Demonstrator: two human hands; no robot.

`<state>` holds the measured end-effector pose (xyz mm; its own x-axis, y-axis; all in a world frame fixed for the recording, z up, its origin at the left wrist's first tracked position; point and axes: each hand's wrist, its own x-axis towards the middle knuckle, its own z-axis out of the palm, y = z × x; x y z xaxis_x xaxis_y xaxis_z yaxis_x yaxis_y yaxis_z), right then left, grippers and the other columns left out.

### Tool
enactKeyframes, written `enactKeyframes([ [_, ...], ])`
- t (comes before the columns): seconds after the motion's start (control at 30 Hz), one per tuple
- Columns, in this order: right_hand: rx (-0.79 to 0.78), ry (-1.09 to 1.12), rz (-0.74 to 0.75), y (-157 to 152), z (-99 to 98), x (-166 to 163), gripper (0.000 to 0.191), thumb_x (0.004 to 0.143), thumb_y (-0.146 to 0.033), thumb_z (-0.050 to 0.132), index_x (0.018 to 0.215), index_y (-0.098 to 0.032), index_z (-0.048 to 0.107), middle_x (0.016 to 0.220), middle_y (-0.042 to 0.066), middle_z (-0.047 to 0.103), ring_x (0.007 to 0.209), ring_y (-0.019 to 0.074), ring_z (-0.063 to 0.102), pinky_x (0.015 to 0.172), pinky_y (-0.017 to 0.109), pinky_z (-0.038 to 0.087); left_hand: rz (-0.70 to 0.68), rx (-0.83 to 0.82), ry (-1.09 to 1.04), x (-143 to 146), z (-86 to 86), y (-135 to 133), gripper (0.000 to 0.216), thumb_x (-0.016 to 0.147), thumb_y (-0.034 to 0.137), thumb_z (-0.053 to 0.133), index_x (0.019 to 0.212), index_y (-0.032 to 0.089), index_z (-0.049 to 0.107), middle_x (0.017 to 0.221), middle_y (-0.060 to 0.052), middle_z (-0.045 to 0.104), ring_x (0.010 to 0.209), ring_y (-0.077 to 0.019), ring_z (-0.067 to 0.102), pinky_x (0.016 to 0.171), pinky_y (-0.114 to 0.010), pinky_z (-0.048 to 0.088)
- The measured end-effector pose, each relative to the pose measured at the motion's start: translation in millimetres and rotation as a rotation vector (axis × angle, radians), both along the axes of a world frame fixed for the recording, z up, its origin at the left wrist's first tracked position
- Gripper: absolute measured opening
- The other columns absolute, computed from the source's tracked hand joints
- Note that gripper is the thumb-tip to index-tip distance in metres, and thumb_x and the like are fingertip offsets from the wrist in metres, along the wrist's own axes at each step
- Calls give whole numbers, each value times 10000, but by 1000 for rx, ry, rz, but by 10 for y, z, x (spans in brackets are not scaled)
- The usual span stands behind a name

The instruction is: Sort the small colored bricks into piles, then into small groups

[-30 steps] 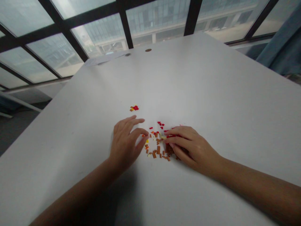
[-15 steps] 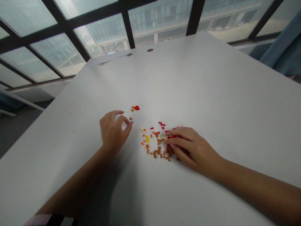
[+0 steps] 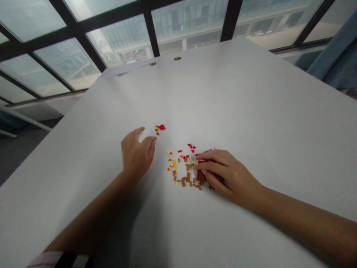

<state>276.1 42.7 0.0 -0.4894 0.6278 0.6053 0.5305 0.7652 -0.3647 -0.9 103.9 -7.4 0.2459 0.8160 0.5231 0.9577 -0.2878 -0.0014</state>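
My left hand (image 3: 136, 150) is open, thumb and fingers apart, beside a small cluster of red, yellow and brown toy bricks (image 3: 161, 127). Just ahead of its fingertip lies a single brown brick (image 3: 157, 133), at the near edge of that cluster. My right hand (image 3: 227, 173) lies with fingers stretched and spread over the right side of a larger scatter of small bricks. That scatter holds several brown bricks (image 3: 188, 176), a longer yellow brick (image 3: 174, 163), red bricks (image 3: 191, 146), and orange and cream ones. The bricks under my right palm are hidden.
The white table (image 3: 251, 100) extends away to a dark-framed window (image 3: 147, 29). Flat white paper (image 3: 122, 70) lies at the far left edge, near two round table inserts (image 3: 177, 58). A blue curtain (image 3: 334, 59) hangs at the right.
The single brown brick has shifted away from me to the small cluster. My left hand has moved slightly along with it and its fingers have spread. My right hand stays almost still.
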Motion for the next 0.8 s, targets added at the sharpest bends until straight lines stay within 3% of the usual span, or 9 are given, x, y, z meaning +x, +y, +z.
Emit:
enactKeyframes([
  [0.1, 12, -2, -1, 2, 8, 3, 224, 946, -146, 494, 1013, -189, 702, 1053, 116, 752, 979, 213, 702, 867, 401, 576, 27, -91, 24, 21, -44, 14, 360, 981, 323, 500, 1297, 248, 657, 1466, -195, 476, 1351, -410, 452, 1089, -615, 362],
  [0.17, 16, -6, -2, 3, 12, 6, 222, 950, -151, 493, 1018, -193, 700, 1056, 113, 753, 982, 212, 703, 868, 399, 578, 33, -113, 2, 17, -77, 27, 410, 986, 350, 490, 1362, 237, 606, 1504, -208, 433, 1385, -426, 410, 1111, -635, 334],
  [0.33, 31, -14, 4, 7, 12, 9, 222, 953, -154, 485, 990, -176, 702, 1049, 124, 752, 962, 213, 705, 860, 404, 583, -52, -15, -71, -8, -52, 25, 308, 978, 326, 497, 1169, 189, 697, 1396, -195, 539, 1331, -374, 484, 1107, -588, 370],
  [0.47, 25, -12, 0, 5, 3, 10, 221, 951, -154, 486, 996, -183, 700, 1058, 123, 750, 974, 212, 701, 866, 409, 581, -297, 52, -141, 31, 103, -100, 152, 946, 262, 553, 957, 200, 691, 1289, -138, 617, 1244, -291, 569, 1054, -496, 444],
  [0.57, 9, -11, -4, 1, -5, 13, 221, 947, -153, 494, 1004, -193, 703, 1069, 114, 749, 981, 212, 697, 874, 416, 577, -532, 38, -128, 93, 226, -265, 85, 871, 251, 645, 940, 208, 670, 1265, -129, 626, 1229, -288, 583, 1072, -506, 419],
  [0.67, 7, -13, -13, -1, -9, 18, 221, 948, -161, 496, 1004, -200, 707, 1080, 112, 747, 992, 215, 694, 880, 422, 575, -694, -46, -128, 163, 290, -417, 163, 819, 288, 696, 957, 204, 668, 1285, -146, 614, 1211, -299, 591, 1087, -521, 400],
  [0.8, 25, -25, -6, 0, -1, 21, 216, 955, -165, 495, 998, -182, 706, 1077, 119, 745, 990, 216, 696, 882, 423, 577, -830, -181, -112, 232, 283, -504, 107, 843, 249, 699, 947, 223, 693, 1356, -140, 583, 1318, -304, 519, 1114, -511, 392],
])
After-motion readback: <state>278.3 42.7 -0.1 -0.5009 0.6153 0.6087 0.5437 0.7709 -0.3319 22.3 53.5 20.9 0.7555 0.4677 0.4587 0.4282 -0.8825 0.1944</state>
